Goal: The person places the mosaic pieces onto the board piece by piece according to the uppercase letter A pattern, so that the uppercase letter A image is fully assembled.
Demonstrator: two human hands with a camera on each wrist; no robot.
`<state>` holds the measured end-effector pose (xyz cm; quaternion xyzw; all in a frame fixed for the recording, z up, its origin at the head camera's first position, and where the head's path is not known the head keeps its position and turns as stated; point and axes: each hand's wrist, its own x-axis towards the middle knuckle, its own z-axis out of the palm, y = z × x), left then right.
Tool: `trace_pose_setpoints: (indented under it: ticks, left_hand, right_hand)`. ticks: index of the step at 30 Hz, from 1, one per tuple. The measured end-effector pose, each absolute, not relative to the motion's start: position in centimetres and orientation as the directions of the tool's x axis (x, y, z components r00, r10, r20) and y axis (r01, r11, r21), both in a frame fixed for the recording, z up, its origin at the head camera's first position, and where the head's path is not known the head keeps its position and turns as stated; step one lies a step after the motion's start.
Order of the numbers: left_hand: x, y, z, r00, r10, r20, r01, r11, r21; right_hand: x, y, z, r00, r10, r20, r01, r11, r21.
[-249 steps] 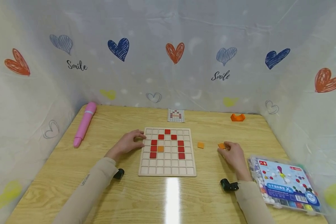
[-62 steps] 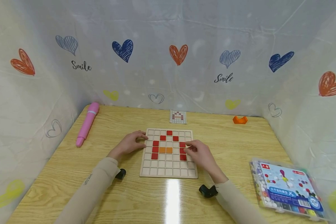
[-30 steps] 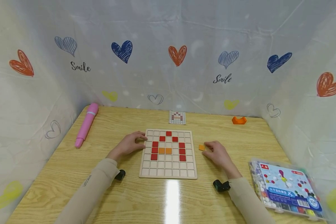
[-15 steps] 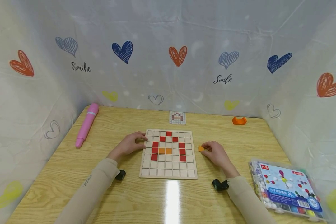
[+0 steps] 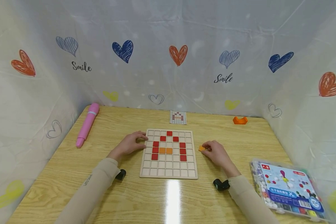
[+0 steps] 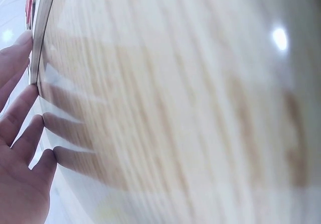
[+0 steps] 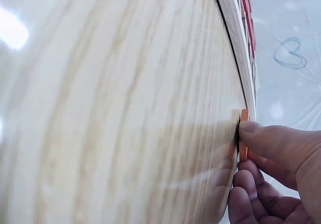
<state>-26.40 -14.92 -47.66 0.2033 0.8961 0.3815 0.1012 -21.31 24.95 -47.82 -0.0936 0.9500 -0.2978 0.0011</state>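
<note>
A square wooden grid board (image 5: 169, 177) lies mid-table, holding several red tiles (image 5: 183, 151) in an arch shape. Two orange tiles sit side by side in the row between the arch's legs. My left hand (image 5: 129, 144) rests at the board's left edge; in the left wrist view its thumb touches the rim and the fingertips (image 6: 36, 88) meet the tabletop. Just right of the board, my right hand (image 5: 217, 152) pinches a loose orange tile (image 7: 244, 133) between thumb and fingers. The tile stands close over the table, partly covered by the thumb.
Behind the board lies a small pattern card (image 5: 178, 117). A pink stick-shaped object (image 5: 87, 126) lies at the back left, an orange notched piece (image 5: 240, 120) at the back right. A clear case of molecule model parts (image 5: 289, 186) occupies the right front.
A second orange tile now sits on the board beside the first. My right hand went back from the board to the loose tile and now pinches it. The left hand stays put.
</note>
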Motion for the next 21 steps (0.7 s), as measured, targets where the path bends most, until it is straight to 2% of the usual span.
trace_pose_setpoints:
  ticks: [5, 14, 21]
  left_hand:
    - [-26.5, -14.9, -47.7, -0.9, 0.435, -0.034, 0.278, 0.633, 0.723]
    - [-26.4, -15.0, -47.6, -0.894, 0.447, -0.014, 0.301, 0.625, 0.72]
    - [-26.3, -15.1, -47.6, -0.886, 0.463, 0.025, 0.342, 0.618, 0.708]
  right_hand:
    - [-21.5, 24.5, -47.6, -0.983, -0.177, 0.05, -0.174, 0.808, -0.563]
    - [-21.5, 22.7, -46.3, -0.985, -0.167, 0.035, -0.15, 0.749, -0.645]
    - [-21.6, 20.5, -45.7, -0.968, -0.241, 0.076, -0.228, 0.705, -0.672]
